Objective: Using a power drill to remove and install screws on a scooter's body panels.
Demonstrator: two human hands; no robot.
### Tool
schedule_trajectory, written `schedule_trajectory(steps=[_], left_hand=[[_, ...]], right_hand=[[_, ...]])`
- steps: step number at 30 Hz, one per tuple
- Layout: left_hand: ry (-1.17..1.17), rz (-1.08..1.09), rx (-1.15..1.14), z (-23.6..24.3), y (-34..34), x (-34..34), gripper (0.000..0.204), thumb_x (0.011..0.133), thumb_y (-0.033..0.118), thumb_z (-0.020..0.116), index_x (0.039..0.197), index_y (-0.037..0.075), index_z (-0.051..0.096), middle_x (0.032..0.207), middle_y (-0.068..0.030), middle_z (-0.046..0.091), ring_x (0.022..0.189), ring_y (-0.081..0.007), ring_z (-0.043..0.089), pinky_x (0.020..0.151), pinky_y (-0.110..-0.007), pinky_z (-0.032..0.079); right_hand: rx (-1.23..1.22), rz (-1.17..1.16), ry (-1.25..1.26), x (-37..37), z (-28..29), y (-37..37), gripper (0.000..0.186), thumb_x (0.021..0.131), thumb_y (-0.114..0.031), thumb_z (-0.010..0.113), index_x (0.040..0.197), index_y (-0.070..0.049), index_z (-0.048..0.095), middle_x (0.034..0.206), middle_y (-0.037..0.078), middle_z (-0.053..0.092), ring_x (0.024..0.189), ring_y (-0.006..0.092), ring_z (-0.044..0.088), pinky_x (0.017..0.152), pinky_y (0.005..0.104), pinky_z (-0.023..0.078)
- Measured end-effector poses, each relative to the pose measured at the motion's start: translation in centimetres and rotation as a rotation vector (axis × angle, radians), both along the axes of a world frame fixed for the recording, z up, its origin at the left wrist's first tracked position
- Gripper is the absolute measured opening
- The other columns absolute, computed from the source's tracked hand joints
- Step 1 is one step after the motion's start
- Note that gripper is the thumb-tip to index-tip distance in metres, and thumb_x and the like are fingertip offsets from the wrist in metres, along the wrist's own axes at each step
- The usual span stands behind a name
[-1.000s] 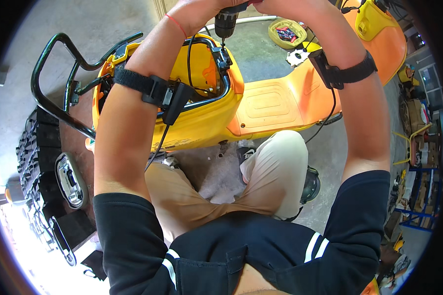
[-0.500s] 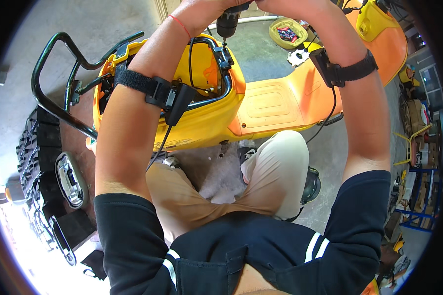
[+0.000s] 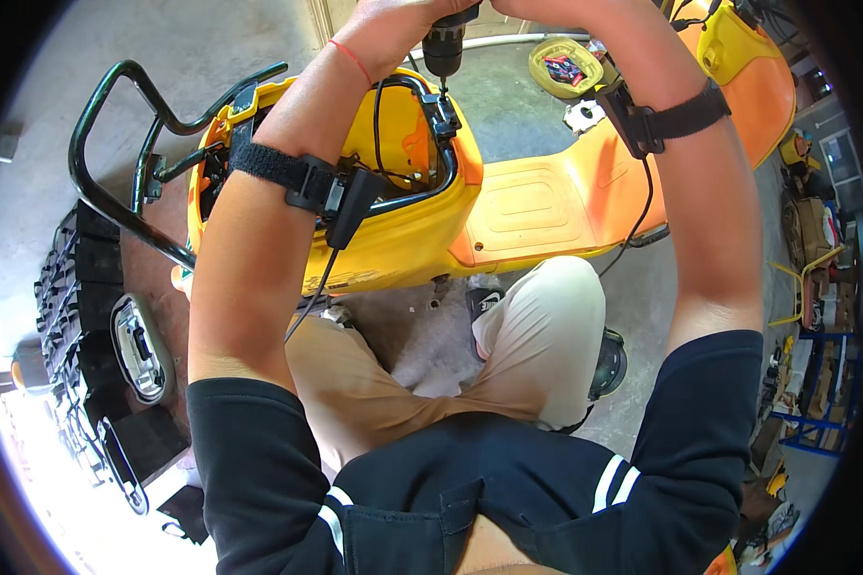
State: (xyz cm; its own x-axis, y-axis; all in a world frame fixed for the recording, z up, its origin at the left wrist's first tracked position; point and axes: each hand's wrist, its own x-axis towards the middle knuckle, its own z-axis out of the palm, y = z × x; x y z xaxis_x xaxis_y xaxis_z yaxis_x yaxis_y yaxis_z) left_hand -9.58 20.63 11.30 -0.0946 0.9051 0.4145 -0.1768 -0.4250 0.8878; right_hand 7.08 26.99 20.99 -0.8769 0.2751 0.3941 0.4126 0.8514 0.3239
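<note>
At the top edge, my left hand [image 3: 403,24] grips a black power drill [image 3: 444,43], its fingers mostly cut off. My right hand [image 3: 527,8] reaches in beside the drill, fingers out of frame. The drill's bit points down at a black bracket [image 3: 443,120] on the tubular frame around the yellow compartment [image 3: 384,230] of a scooter. A cable runs down inside that compartment. The orange footboard [image 3: 518,206] extends to the right. A strapped device with a cable sits on each forearm [image 3: 312,182].
A black rear rail [image 3: 115,220] juts left. Stacked black panels [image 3: 81,278] and a grey oval part [image 3: 139,350] lie at left. A yellow tray [image 3: 566,67] with small items is behind the footboard. Shelving [image 3: 815,383] lines the right. My bent legs are close below the scooter.
The drill and both arms appear shifted slightly right and up in the picture, along with the scooter. The drill bit stays over the same bracket.
</note>
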Motion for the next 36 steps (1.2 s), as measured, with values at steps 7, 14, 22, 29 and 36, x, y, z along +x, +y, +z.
schedule_trajectory(steps=[7, 14, 22, 29, 36], left_hand=[[0.002, -0.026, -0.002, 0.0, 0.1, 0.4, 0.052, 0.090, 0.007, 0.078, 0.132, 0.008, 0.048, 0.109, -0.0037, 0.061, 0.094, -0.0127, 0.061, 0.081, -0.028, 0.055], [0.082, -0.039, 0.030, 0.1, 0.0, 0.4, 0.041, 0.089, 0.010, 0.080, 0.123, 0.009, 0.057, 0.095, 0.0007, 0.063, 0.082, -0.0099, 0.059, 0.073, -0.026, 0.050], [0.212, 0.078, -0.020, -0.1, -0.2, 0.3, 0.042, 0.088, 0.019, 0.082, 0.121, 0.010, 0.058, 0.091, 0.0015, 0.062, 0.075, -0.0090, 0.057, 0.067, -0.026, 0.048], [0.227, 0.081, 0.035, -0.7, 1.0, 0.6, 0.038, 0.089, 0.016, 0.079, 0.120, 0.009, 0.058, 0.089, 0.0020, 0.062, 0.072, -0.0089, 0.056, 0.064, -0.026, 0.049], [0.229, 0.143, -0.018, -0.3, 0.1, 1.0, 0.034, 0.090, 0.013, 0.078, 0.118, 0.008, 0.059, 0.088, 0.0011, 0.064, 0.073, -0.0092, 0.057, 0.064, -0.027, 0.050]], right_hand=[[0.001, -0.041, 0.024, 0.6, -0.5, -0.2, 0.029, 0.072, -0.009, 0.073, 0.099, 0.000, 0.068, 0.095, 0.022, 0.072, 0.095, 0.0419, 0.071, 0.082, 0.0484, 0.058], [0.032, 0.004, 0.088, 1.2, -1.4, 0.5, 0.028, 0.072, -0.009, 0.072, 0.098, -0.001, 0.067, 0.093, 0.022, 0.072, 0.094, 0.0417, 0.071, 0.082, 0.0487, 0.058], [0.025, 0.048, 0.077, 0.8, -1.6, 0.6, 0.032, 0.071, -0.009, 0.073, 0.101, -0.001, 0.066, 0.095, 0.022, 0.072, 0.094, 0.0415, 0.070, 0.083, 0.0481, 0.057], [0.027, 0.057, 0.098, 1.1, -1.9, 0.7, 0.033, 0.070, -0.011, 0.074, 0.100, 0.000, 0.066, 0.095, 0.022, 0.072, 0.094, 0.0403, 0.071, 0.083, 0.0473, 0.057], [0.059, -0.025, 0.048, 1.2, -2.2, 0.8, 0.035, 0.071, -0.014, 0.075, 0.101, 0.001, 0.065, 0.095, 0.022, 0.071, 0.093, 0.0405, 0.071, 0.083, 0.0476, 0.058]])
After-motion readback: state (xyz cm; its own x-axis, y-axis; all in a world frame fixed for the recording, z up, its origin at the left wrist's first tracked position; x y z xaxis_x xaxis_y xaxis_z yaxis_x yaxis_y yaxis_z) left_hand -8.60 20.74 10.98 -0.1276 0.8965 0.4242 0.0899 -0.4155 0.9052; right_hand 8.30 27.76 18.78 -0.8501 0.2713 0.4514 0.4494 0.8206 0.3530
